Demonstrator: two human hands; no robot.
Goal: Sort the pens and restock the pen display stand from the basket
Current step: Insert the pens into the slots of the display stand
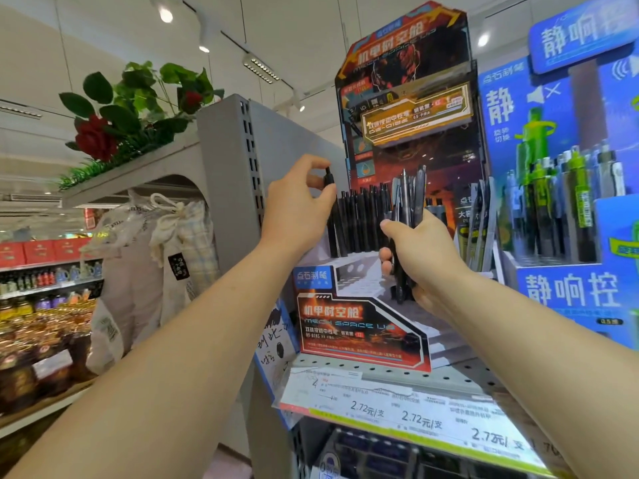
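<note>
Shelving first: the grey perforated shelf [449, 376] carries everything here, price strips along its front edge, and on it stands the red-and-black pen stand [363, 326], the landmark for all that follows. Right of the stand sits a blue display [567, 292] packed with green and black pens, not part of this restock as far as one can judge. Left of the stand, beyond a grey upright panel [228, 174], hang cloth bags [159, 250], with a red artificial rose [95, 138] up top.

Now the stand itself: a row of black pens [359, 219] stands upright in its back tier, tips down in the holes, caps up so they read as a neat rank. The front tiers look bare of pens, so there is plenty left to fill, I would say.

And the hands! The right hand [418, 261], in front of the stand's middle, grips a bundle of dark pens [406, 216] upright in a fist, held as a ready supply. The left hand [299, 210], at the stand's left edge, pinches a single black pen [329, 178] by its top between thumb and fingers, just beside the end of that row, apparently lining it up for a slot. No basket in view.
</note>
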